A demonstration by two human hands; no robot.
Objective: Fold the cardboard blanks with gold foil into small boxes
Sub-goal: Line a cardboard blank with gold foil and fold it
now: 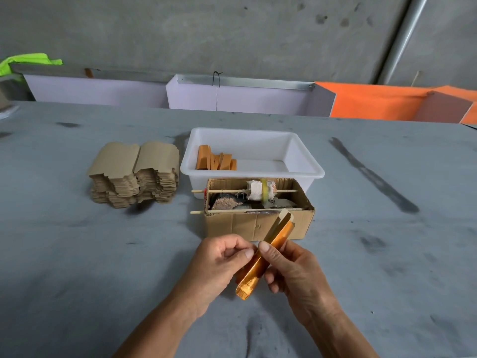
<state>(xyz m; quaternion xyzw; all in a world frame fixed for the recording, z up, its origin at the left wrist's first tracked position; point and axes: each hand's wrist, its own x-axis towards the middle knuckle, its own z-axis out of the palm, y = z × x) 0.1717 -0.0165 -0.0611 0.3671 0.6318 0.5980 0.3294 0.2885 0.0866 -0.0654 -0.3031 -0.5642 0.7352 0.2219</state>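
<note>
From the head view, we hold one gold-foil blank [260, 262] between both hands, above the table [77, 254] and just in front of the corrugated box [258, 223]. Its long axis runs on a slant, from the low end near us up and away to the right, where a plain brown flap stands out past the fingers. Our left hand [219, 262] has fingers curled, thumb and forefinger pinching the blank's left edge. Our right hand [291, 267] wraps it from the right, thumb pressed on the upper edge. We judge both hands equally near, so the next crease falls between them. Unfolded blanks [134, 174] sit stacked well to the left; finished pieces [215, 161] lie in the white tub [304, 171].
</note>
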